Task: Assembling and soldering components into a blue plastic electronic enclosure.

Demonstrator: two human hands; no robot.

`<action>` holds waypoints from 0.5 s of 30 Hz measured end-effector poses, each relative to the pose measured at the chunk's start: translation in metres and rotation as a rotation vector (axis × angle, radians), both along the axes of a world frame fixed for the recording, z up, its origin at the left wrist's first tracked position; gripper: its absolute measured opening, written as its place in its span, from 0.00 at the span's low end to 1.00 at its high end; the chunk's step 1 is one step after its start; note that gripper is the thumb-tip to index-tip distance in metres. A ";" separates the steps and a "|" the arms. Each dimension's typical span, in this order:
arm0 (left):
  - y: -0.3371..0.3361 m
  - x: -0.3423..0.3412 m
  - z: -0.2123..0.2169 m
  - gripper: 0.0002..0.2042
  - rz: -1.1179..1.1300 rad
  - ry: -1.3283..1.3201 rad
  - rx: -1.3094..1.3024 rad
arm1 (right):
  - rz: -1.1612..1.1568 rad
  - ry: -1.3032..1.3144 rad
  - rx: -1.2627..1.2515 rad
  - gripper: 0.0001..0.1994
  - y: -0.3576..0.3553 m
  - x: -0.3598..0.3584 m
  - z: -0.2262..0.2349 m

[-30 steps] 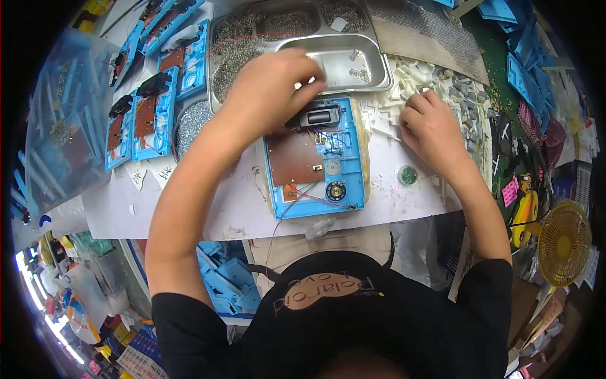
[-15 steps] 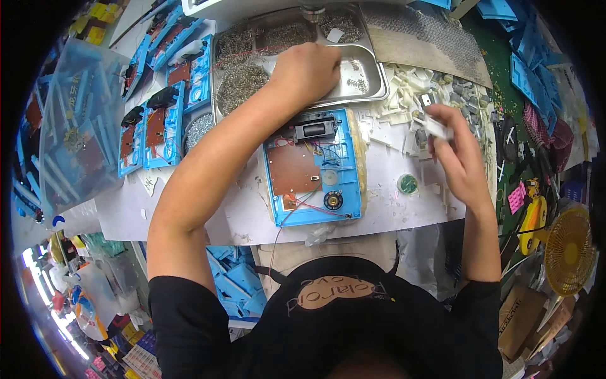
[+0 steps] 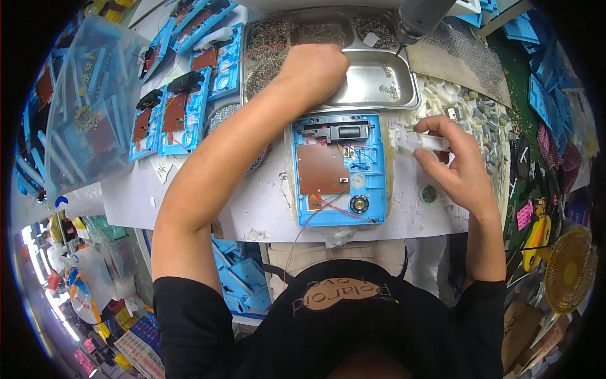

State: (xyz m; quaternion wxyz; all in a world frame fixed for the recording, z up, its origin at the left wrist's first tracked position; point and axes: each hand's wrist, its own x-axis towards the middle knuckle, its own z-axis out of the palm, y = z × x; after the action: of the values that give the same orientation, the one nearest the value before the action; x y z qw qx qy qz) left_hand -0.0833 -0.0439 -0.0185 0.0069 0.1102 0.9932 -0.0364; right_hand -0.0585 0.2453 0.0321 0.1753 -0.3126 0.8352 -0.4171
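Head view: your hands flank the open blue case.
Left hand curled into the far metal tray; right hand pinches a white strip.

Views: one only, the head camera, so no second view shares any part of the scene.
Position: on the person's head, above the near edge of the bench.
Facing: steeply down and slightly forward; the person's own dark shirt fills the lower middle.
Nearness: close; both forearms rise from the lower edge, the left hand reaching toward the far edge, the right hand toward the right edge.
Lens: wide fisheye; the bench edges bend toward the round black rim.
Centre: the open blue casing.
Margins: floor clutter left and right, small yellow fan at lower right.
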 end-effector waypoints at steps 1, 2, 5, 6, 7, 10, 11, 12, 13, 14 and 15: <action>0.000 -0.005 -0.008 0.07 -0.032 0.054 0.008 | 0.013 0.013 0.007 0.15 -0.001 0.002 0.001; 0.000 -0.008 -0.016 0.08 -0.064 0.108 0.017 | 0.015 0.014 0.009 0.15 -0.002 0.004 0.002; 0.006 -0.007 -0.001 0.08 -0.088 0.309 0.326 | 0.001 0.022 -0.005 0.15 0.003 0.006 0.004; 0.002 -0.007 0.005 0.07 -0.080 0.397 0.518 | -0.013 0.027 -0.026 0.15 0.006 0.008 0.004; -0.002 -0.005 0.011 0.07 -0.071 0.483 0.711 | -0.026 0.032 -0.047 0.14 0.009 0.008 0.003; -0.010 0.005 0.015 0.11 0.215 0.122 1.232 | -0.045 -0.071 -0.119 0.14 0.009 0.003 -0.002; -0.011 0.009 0.015 0.11 0.322 -0.027 1.409 | -0.034 -0.063 -0.151 0.14 0.006 -0.002 -0.003; -0.003 0.019 0.025 0.12 0.376 -0.130 1.553 | -0.029 -0.057 -0.180 0.14 0.002 -0.008 -0.005; -0.001 0.025 0.028 0.12 0.378 -0.182 1.581 | -0.024 -0.050 -0.210 0.15 -0.003 -0.013 -0.006; -0.001 0.029 0.030 0.12 0.381 -0.235 1.609 | -0.021 -0.090 -0.221 0.16 -0.007 -0.014 -0.002; -0.002 0.034 0.031 0.12 0.388 -0.285 1.637 | -0.018 -0.138 -0.261 0.16 -0.013 -0.016 -0.001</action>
State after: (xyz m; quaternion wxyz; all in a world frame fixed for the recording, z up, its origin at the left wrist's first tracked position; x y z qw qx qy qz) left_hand -0.0489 -0.0455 0.0125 0.0560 -0.0879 0.6976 0.7089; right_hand -0.0745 0.2319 0.0315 0.1864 -0.2959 0.7626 -0.5443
